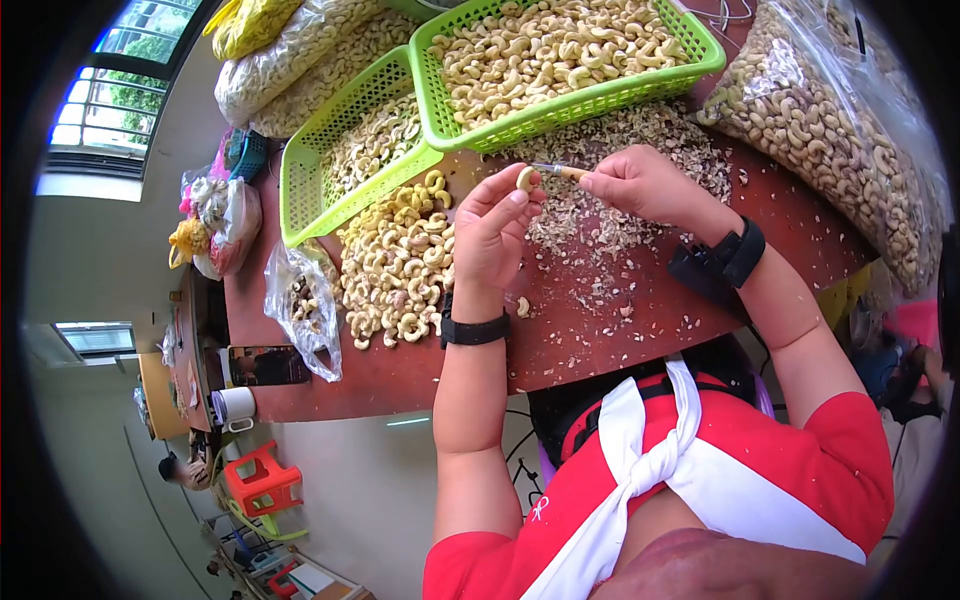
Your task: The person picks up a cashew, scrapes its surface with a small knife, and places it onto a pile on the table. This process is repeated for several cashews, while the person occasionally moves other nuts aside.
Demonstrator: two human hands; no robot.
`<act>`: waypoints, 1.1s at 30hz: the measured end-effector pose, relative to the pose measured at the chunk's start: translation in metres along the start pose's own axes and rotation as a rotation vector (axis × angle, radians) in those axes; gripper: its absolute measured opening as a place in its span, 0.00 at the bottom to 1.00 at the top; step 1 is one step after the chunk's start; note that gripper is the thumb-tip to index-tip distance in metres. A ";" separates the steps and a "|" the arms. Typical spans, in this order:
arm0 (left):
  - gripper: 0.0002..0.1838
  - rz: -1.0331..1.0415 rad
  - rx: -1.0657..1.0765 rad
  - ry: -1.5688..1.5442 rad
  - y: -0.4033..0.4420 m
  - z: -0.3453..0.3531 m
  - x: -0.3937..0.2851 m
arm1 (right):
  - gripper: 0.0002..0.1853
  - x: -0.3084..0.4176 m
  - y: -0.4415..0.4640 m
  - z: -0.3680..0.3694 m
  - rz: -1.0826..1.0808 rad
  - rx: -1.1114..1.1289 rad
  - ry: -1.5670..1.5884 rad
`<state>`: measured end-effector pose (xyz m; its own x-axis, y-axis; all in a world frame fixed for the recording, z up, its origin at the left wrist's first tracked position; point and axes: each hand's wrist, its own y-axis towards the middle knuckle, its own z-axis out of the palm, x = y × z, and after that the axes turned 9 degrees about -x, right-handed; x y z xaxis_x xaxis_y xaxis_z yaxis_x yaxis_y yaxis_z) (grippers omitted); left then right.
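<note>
Between the thumb and fingers of my left hand (490, 228) is a single cashew nut (525, 179). My right hand (645, 185) grips a small knife (566, 171) with a light handle, its thin blade pointing left at the nut. Whether the blade touches the nut I cannot tell. Beneath my hands, shell and skin scraps (600, 215) cover the table. A pile of pale cashews (395, 265) lies to the left of my left wrist. One loose cashew (523, 307) rests just right of that wrist.
Green baskets of cashews, one large (470, 128) and one smaller (298, 190), stand behind the pile. A big clear bag of cashews (830, 130) leans at the right. A small plastic bag (300, 310), a phone (268, 365) and a mug (235, 404) sit along the left edge.
</note>
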<state>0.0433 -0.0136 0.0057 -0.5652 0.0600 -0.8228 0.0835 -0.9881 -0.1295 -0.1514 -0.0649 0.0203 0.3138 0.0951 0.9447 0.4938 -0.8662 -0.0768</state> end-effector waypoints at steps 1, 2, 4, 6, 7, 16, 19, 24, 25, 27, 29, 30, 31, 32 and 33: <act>0.14 0.002 -0.011 -0.015 0.000 0.002 0.000 | 0.20 0.002 -0.001 0.000 0.002 -0.002 0.000; 0.14 0.001 -0.010 -0.015 0.000 0.001 0.002 | 0.20 0.003 -0.002 0.000 0.004 -0.002 0.000; 0.13 0.153 -0.071 0.104 0.000 0.000 0.005 | 0.20 -0.001 0.000 0.000 -0.017 -0.031 -0.003; 0.13 0.213 -0.064 0.117 -0.001 0.000 0.006 | 0.21 -0.002 0.000 0.000 -0.036 -0.060 -0.005; 0.13 0.273 -0.057 0.129 -0.001 0.001 0.007 | 0.21 0.000 0.000 0.000 -0.043 -0.058 -0.020; 0.07 0.150 0.359 1.220 -0.023 -0.003 -0.052 | 0.20 0.006 -0.003 -0.008 -0.042 -0.077 -0.081; 0.13 0.493 0.153 0.922 -0.007 0.019 -0.071 | 0.20 0.004 -0.002 -0.004 -0.040 -0.069 -0.084; 0.16 1.018 -0.127 0.939 0.011 0.019 -0.092 | 0.20 0.002 0.000 -0.013 -0.060 -0.159 -0.046; 0.13 0.807 -0.167 1.106 0.005 0.009 -0.091 | 0.20 0.001 0.001 -0.016 -0.053 -0.137 -0.062; 0.09 0.461 -0.162 1.383 -0.006 -0.012 -0.081 | 0.20 0.001 0.001 -0.013 -0.075 -0.143 -0.064; 0.08 0.276 -0.059 1.632 -0.017 -0.022 -0.068 | 0.21 0.002 -0.001 -0.011 -0.103 -0.124 -0.056; 0.09 0.212 0.005 1.766 -0.021 -0.024 -0.060 | 0.21 0.002 -0.001 -0.010 -0.102 -0.128 -0.053; 0.08 0.142 0.001 1.723 -0.021 -0.031 -0.051 | 0.22 0.001 -0.001 -0.009 -0.098 -0.118 -0.074; 0.07 0.312 0.068 1.891 -0.021 -0.035 -0.044 | 0.22 0.001 -0.001 -0.007 -0.093 -0.106 -0.096; 0.07 0.277 0.042 1.851 -0.019 -0.037 -0.041 | 0.22 0.002 -0.002 -0.005 -0.094 -0.105 -0.097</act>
<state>0.0957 0.0081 0.0214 0.9529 -0.0526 -0.2985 -0.0287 -0.9961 0.0839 -0.1560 -0.0657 0.0237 0.3494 0.2205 0.9107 0.4385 -0.8974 0.0490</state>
